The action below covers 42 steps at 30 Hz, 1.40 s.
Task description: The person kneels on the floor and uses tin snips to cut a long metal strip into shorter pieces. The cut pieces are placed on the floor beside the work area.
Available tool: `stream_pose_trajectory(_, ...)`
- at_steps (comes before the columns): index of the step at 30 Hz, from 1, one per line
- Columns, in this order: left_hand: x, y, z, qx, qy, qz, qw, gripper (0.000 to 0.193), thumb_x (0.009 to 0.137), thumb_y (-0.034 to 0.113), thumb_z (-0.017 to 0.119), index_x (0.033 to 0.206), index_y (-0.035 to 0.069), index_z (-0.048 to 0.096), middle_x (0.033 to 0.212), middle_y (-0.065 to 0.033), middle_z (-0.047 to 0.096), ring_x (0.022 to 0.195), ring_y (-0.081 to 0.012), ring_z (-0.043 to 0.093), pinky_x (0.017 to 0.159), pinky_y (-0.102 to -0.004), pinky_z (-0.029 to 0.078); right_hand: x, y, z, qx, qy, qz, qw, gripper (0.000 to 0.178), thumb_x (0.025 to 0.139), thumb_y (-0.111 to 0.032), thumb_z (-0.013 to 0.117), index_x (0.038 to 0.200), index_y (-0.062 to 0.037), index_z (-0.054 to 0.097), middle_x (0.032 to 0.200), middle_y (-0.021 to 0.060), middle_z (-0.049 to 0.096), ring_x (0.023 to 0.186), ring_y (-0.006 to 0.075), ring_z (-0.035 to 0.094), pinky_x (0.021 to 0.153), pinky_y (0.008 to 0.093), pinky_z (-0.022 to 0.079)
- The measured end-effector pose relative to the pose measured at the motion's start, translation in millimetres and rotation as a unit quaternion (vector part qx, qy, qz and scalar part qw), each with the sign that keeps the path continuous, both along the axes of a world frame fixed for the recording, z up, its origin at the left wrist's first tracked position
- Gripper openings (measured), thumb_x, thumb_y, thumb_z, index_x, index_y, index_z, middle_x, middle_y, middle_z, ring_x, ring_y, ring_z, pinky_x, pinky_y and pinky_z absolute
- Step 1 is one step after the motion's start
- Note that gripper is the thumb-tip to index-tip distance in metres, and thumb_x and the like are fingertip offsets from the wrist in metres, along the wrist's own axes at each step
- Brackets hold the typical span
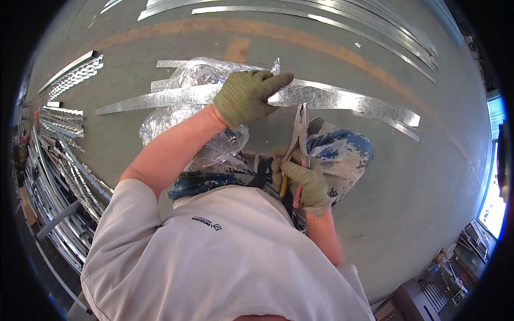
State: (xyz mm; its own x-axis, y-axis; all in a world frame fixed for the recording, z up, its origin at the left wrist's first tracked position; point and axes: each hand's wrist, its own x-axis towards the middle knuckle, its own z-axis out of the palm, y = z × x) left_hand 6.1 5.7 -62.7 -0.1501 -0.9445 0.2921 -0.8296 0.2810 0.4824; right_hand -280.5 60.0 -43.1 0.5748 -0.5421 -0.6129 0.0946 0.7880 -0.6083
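Right of center, the right grip is grasping pliers. At upper center, the left grip is covering a metal strip, its hold unclear. It is seemingly steadying the strip, the next move probably calling for careful plier aim.

This looks like a workshop for metal. Long, thin metal strips lie on the wide grey-green floor, and an orange line runs across it. A wide, shiny strip is near some pliers and green work gloves. A big, messy pile of metal bars sits on the left. Bright light comes in through an opening on the right.
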Motion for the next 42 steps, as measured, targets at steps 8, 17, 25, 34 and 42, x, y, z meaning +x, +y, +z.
stream_pose_trajectory(8,-2,-2,3,-0.034,-0.005,-0.010,0.999,0.073,0.081,0.019,0.094,0.152,0.016,0.073,0.104,-0.0104,0.080,0.088,-0.0328,0.079,0.078,-0.0459,0.064,-3,5,-23,0.101,-0.234,0.004,0.967,0.057,0.101,-0.022,0.083,0.149,0.0034,0.067,0.108,0.0133,0.075,0.079,0.0297,0.073,0.065,0.0469,0.058)
stream_pose_trajectory(17,-1,-3,10,0.024,-0.008,-0.026,0.999,0.078,0.087,0.030,0.093,0.158,0.015,0.067,0.122,-0.0156,0.081,0.107,-0.0374,0.080,0.091,-0.0495,0.065,-4,4,13,0.030,-0.091,0.010,0.995,0.066,0.101,-0.025,0.084,0.154,0.0074,0.063,0.110,0.0132,0.077,0.082,0.0272,0.076,0.068,0.0437,0.061)
stream_pose_trajectory(25,48,21,15,0.116,-0.097,0.005,0.988,0.081,0.093,0.040,0.089,0.164,0.013,0.062,0.130,-0.0193,0.079,0.117,-0.0421,0.077,0.103,-0.0526,0.062,-4,1,28,0.015,-0.080,0.026,0.996,0.061,0.108,-0.023,0.078,0.158,0.0067,0.060,0.117,0.0143,0.080,0.094,0.0270,0.080,0.078,0.0436,0.065)
stream_pose_trajectory(34,50,21,6,0.155,-0.083,0.019,0.984,0.074,0.097,0.044,0.085,0.163,0.021,0.061,0.121,-0.0110,0.080,0.113,-0.0361,0.079,0.095,-0.0517,0.065,7,11,25,-0.116,0.153,0.075,0.978,0.049,0.114,-0.023,0.076,0.155,0.0011,0.064,0.125,0.0112,0.080,0.108,0.0215,0.077,0.092,0.0396,0.064)
stream_pose_trajectory(42,50,19,-3,0.140,-0.102,0.032,0.984,0.075,0.098,0.046,0.084,0.165,0.021,0.060,0.130,-0.0121,0.080,0.117,-0.0363,0.079,0.096,-0.0514,0.065,33,13,13,-0.227,0.375,0.109,0.892,0.039,0.110,-0.036,0.077,0.138,-0.0101,0.073,0.074,0.0000,0.062,0.054,0.0123,0.055,0.049,0.0338,0.045)
